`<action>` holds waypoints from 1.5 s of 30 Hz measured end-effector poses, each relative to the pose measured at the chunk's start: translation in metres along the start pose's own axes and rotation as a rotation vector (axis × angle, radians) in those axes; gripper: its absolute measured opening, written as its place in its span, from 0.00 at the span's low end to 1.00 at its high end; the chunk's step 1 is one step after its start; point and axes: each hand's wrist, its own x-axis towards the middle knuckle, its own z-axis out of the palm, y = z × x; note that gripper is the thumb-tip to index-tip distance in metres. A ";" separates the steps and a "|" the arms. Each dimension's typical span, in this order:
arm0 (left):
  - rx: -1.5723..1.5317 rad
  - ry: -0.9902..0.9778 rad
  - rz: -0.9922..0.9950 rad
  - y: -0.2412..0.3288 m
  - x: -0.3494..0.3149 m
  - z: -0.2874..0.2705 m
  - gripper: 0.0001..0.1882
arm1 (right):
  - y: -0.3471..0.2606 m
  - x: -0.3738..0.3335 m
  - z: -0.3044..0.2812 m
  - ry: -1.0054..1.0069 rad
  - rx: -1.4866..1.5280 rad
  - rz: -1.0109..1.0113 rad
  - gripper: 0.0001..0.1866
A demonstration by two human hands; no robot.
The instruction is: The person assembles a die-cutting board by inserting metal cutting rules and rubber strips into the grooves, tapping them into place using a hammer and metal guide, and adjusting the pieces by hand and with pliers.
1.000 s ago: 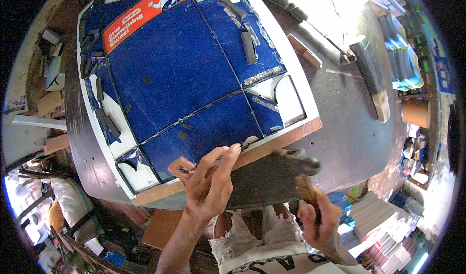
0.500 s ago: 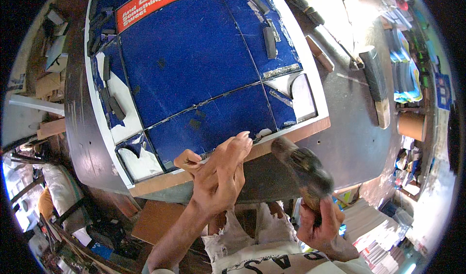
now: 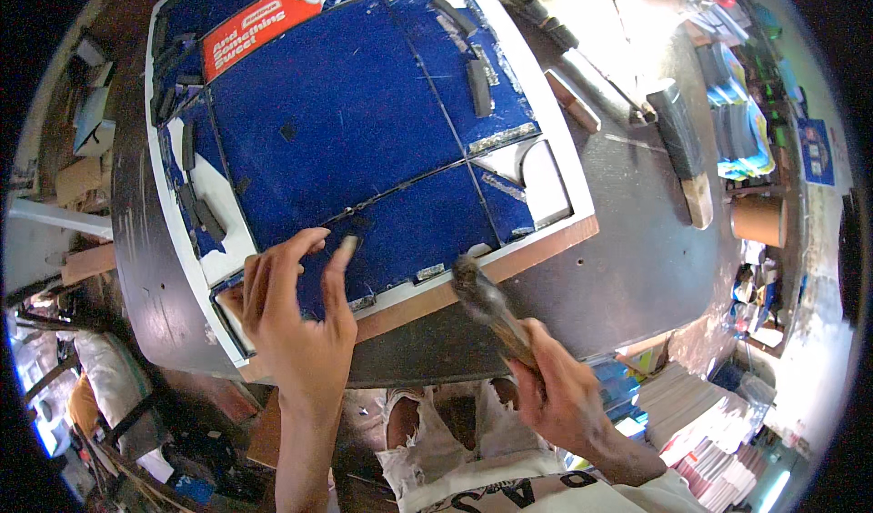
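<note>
Two bare hands in play: the right hand is wrapped round the handle of a hammer, axis 11-to-5, head at 11 o'clock from the fist, right at the panel's near edge (can't tell if touching). Left hand is nearer, over the 7 o'clock part of the white-framed blue panel, loosely curled, thumb and forefinger apart, nothing visible in it. The panel's brown strip runs 8-to-2, panel lying on a dark table; from the right hand, paper stacks at 3 to 4, wood-ended black block at 1.
</note>
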 end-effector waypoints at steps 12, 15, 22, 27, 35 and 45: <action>0.084 -0.093 -0.120 0.014 0.011 0.001 0.04 | 0.001 -0.009 0.003 -0.028 0.043 -0.061 0.29; 0.050 -0.002 -0.075 -0.002 0.004 0.000 0.04 | -0.009 -0.004 0.007 0.008 0.148 0.040 0.27; -0.063 -0.096 -0.072 -0.001 0.007 -0.001 0.11 | 0.042 -0.041 -0.021 0.141 -0.128 -0.043 0.24; -0.007 -0.150 -0.068 0.001 0.019 -0.010 0.07 | 0.058 -0.052 -0.031 0.149 -0.113 0.020 0.25; -0.267 -0.259 0.252 0.027 -0.013 0.003 0.12 | 0.044 -0.049 -0.041 0.071 0.003 0.050 0.20; -0.159 -0.156 0.490 0.052 -0.023 0.045 0.16 | 0.041 -0.031 -0.045 0.149 0.060 0.000 0.19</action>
